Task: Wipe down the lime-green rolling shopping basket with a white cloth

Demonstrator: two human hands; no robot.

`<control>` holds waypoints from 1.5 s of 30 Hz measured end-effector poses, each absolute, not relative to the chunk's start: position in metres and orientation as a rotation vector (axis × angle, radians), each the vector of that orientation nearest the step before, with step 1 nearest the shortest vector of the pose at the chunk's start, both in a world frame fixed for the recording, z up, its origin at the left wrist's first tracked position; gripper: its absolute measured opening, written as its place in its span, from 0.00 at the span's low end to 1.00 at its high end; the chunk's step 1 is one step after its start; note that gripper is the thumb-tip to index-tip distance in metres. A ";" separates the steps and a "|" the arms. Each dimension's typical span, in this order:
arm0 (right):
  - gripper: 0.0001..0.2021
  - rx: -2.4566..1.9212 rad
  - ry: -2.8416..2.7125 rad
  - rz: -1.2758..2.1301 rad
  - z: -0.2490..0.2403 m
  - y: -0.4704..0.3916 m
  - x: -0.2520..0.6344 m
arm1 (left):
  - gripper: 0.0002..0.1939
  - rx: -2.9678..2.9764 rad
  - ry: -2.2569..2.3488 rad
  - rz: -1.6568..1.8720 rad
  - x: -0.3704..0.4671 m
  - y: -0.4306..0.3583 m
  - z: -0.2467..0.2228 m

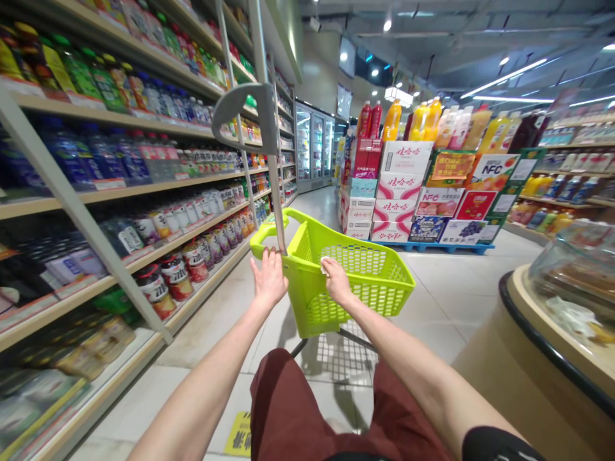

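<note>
Before my knees stands a lime-green shopping basket cart [379,269] with mesh sides and a tall metal pole [277,205], topped by a grey loop handle [266,121]. My left hand [270,278] rests on the cart's rear edge at the foot of the pole, fingers stretched out and thumb apart, grasping nothing. At the near side rim, my right hand [336,282] is closed on a small white wipe [325,264], which touches the rim. The basket's visible inside shows no goods. Part of the wipe is hidden by my fingers.
Drink shelves [192,186] run along the left. Stacked drink cartons [401,186] with bottles on top stand on a blue pallet [432,246] ahead. A rounded counter [519,346] with a clear cover is close on my right. A yellow floor sticker [239,435] lies below.
</note>
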State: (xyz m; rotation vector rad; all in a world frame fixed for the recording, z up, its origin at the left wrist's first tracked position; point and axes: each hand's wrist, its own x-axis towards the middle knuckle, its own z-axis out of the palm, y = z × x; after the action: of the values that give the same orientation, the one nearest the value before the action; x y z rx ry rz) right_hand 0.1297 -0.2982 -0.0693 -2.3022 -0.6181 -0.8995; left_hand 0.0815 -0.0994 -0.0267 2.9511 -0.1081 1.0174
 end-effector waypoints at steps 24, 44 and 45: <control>0.13 -2.362 -1.955 -1.390 0.058 -0.207 0.130 | 0.31 2.950 -0.244 0.931 0.070 -0.064 -0.003; 0.15 -2.456 -1.646 -1.044 -0.048 -0.234 0.128 | 0.33 2.985 -0.274 0.922 0.092 -0.048 -0.004; 0.15 -2.472 -1.693 -1.001 -0.056 -0.238 0.127 | 0.33 2.985 -0.271 0.921 0.093 -0.048 -0.004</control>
State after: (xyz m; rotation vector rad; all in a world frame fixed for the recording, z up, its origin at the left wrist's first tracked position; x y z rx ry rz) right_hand 0.1271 -0.2379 -0.0560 -2.4717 -1.6932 -1.0013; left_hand 0.0928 -0.0483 -0.0040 2.9851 -0.2714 0.9207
